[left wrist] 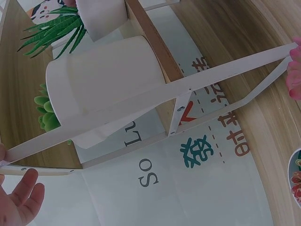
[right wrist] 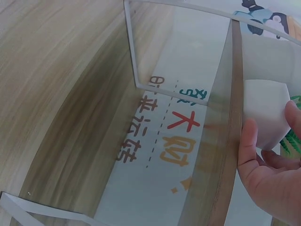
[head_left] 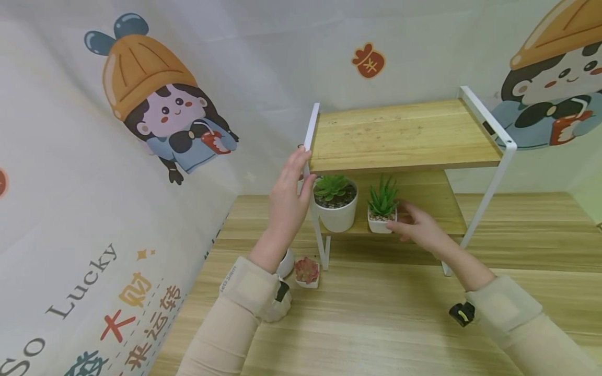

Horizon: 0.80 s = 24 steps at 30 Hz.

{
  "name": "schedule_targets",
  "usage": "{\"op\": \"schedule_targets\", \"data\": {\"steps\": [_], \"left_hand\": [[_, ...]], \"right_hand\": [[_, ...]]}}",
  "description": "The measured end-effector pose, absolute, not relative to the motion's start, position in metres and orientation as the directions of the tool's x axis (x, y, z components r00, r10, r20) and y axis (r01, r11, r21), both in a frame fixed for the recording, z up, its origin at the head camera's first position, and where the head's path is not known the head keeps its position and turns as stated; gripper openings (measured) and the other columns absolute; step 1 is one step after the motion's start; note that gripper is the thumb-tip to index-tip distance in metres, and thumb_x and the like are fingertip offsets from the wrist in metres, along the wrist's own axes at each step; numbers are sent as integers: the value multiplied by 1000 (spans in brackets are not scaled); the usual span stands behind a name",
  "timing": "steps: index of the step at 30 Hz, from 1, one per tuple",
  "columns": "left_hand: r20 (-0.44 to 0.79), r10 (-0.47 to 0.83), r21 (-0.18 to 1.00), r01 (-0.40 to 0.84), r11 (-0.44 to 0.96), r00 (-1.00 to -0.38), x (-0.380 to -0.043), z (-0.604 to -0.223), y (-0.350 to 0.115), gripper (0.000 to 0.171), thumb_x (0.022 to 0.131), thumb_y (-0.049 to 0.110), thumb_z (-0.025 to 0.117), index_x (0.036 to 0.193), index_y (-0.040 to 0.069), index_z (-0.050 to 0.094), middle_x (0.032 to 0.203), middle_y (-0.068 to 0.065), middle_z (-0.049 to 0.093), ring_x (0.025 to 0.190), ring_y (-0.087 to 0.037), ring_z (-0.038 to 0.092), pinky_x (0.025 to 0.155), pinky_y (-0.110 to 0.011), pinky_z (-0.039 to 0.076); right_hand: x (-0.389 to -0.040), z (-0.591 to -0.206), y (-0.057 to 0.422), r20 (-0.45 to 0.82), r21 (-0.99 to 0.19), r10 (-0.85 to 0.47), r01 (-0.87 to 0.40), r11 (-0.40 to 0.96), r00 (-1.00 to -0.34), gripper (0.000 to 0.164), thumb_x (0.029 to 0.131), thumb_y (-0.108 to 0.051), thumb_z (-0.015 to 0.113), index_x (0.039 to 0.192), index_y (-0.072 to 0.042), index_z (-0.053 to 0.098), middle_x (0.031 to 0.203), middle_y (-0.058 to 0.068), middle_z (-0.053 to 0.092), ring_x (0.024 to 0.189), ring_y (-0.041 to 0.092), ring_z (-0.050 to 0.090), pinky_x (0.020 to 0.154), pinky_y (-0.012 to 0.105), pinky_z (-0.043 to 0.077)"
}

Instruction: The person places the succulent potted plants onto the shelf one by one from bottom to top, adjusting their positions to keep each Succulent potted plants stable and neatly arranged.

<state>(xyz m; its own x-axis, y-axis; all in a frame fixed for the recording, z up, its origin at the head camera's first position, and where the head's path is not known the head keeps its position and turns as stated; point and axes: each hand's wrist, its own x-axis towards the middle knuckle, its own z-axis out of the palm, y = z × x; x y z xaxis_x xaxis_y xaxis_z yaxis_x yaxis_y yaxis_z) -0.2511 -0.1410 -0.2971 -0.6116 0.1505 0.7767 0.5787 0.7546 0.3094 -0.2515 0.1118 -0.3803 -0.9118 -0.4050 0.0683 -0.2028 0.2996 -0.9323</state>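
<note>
A two-tier shelf with wooden boards (head_left: pixel 404 136) and a white metal frame (head_left: pixel 486 196) stands on the table. My left hand (head_left: pixel 290 193) is at the frame's upper left corner, its fingers extended, lightly touching the post; in the left wrist view some fingers (left wrist: pixel 32 195) hang apart from it. On the lower board, my right hand (head_left: pixel 418 227) grips a small potted aloe-like plant (head_left: pixel 383 201) in a white square pot (right wrist: pixel 265 110), thumb and fingers on its sides. Just left of it sits a larger green succulent in a round white pot (head_left: pixel 338 215).
By the shelf's left leg, a red succulent in a small white pot (head_left: pixel 307 274) stands on the wooden table (head_left: pixel 357 318). Another white pot (head_left: pixel 286 263) is partly hidden behind my left wrist. A printed cloth (head_left: pixel 263 68) hangs behind and to the left.
</note>
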Motion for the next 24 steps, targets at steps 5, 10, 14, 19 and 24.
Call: {"op": "schedule_targets", "data": {"steps": [5, 10, 14, 19, 24], "left_hand": [[774, 150, 317, 583, 748, -615, -251, -296, -140, 39, 82, 14, 51, 120, 11, 41, 129, 0, 35, 98, -14, 49, 77, -20, 43], [775, 155, 314, 586, 747, -613, -251, -296, -140, 39, 82, 13, 51, 120, 11, 41, 129, -2, 35, 99, -14, 48, 77, -20, 43], [779, 159, 307, 589, 748, -607, -251, -297, -140, 39, 82, 13, 50, 120, 10, 41, 128, -3, 36, 98, -15, 49, 76, -20, 44], [776, 158, 311, 588, 747, -611, -251, -297, -140, 39, 82, 14, 51, 120, 11, 41, 129, -1, 35, 97, -16, 50, 76, -21, 44], [777, 156, 311, 587, 747, -610, -251, -297, -140, 39, 82, 15, 51, 120, 11, 41, 130, 0, 35, 94, -16, 51, 74, -21, 45]], "right_hand": [[-254, -380, 113, 55, -935, -412, -191, 298, -910, 63, 82, -32, 50, 130, -4, 20, 122, 18, 36, 96, 31, 48, 70, 37, 47], [-257, -381, 113, 46, -936, -414, -184, 301, -909, 65, 82, -34, 50, 131, -5, 19, 124, 17, 34, 97, 32, 47, 71, 38, 47], [-258, -380, 114, 46, -932, -426, -192, 307, -904, 66, 82, -33, 50, 131, -4, 17, 126, 19, 32, 99, 33, 46, 71, 37, 47], [-259, -378, 114, 46, -934, -456, -200, 296, -889, 64, 83, -29, 49, 132, -4, 17, 125, 20, 32, 102, 34, 44, 71, 37, 47], [-261, -377, 115, 37, -941, -478, -191, 278, -877, 63, 83, -27, 49, 131, -3, 16, 125, 21, 31, 104, 35, 42, 72, 38, 47]]}}
